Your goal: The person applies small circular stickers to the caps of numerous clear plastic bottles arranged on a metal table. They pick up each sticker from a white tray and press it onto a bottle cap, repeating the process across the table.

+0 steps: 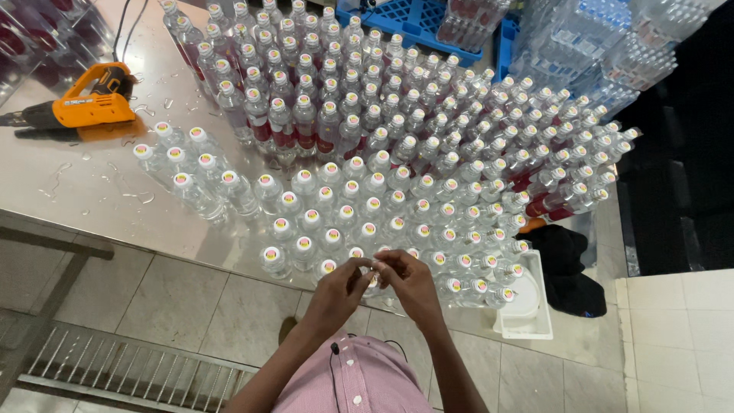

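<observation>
The left hand (342, 292) and the right hand (411, 284) are brought together at the near edge of a steel table (92, 183). The fingertips of both hands are pinched on the cap of a clear bottle (375, 280), which stands in the front row and is mostly hidden by the fingers. Many capped bottles (367, 206) are packed close behind it. An orange heat gun (88, 103) is laid well apart, at the far left. A white tray (527, 313) is seen just beside the right hand.
</observation>
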